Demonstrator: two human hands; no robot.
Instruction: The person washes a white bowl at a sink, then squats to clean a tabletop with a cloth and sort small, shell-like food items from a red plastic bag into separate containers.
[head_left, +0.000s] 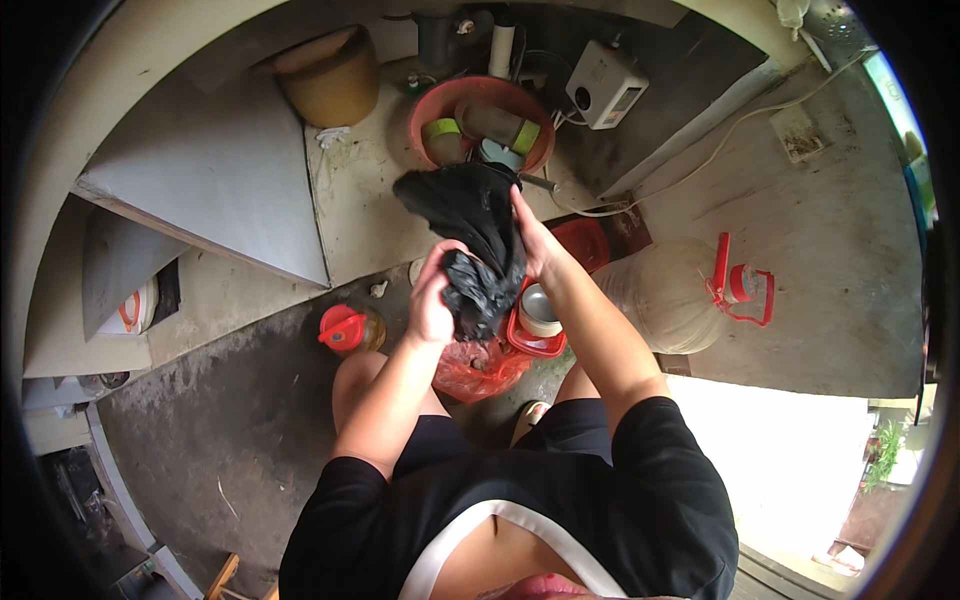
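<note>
Between my two hands is a crumpled black plastic bag (480, 225), raised above the floor in front of me. Its lower bunched end sits in my left hand (435, 296), thumb and fingers curled around the plastic. My right hand (532, 232) grips the bag's right side higher up. Whether anything is inside the bag cannot be seen. Beneath it, a red translucent plastic bag (484, 371) lies on the floor between my legs. Beside that stands a red plastic tray (536, 343) with a pale round bowl (540, 309) in it, partly covered by my right forearm.
A red basin (416, 120) with containers stands ahead. On the right is a large plastic jug (667, 296) with a red handle; at left, a red-lidded jar (343, 328). A brown pot (330, 82), a white box-shaped device (604, 82) and a cable (697, 169) are farther back.
</note>
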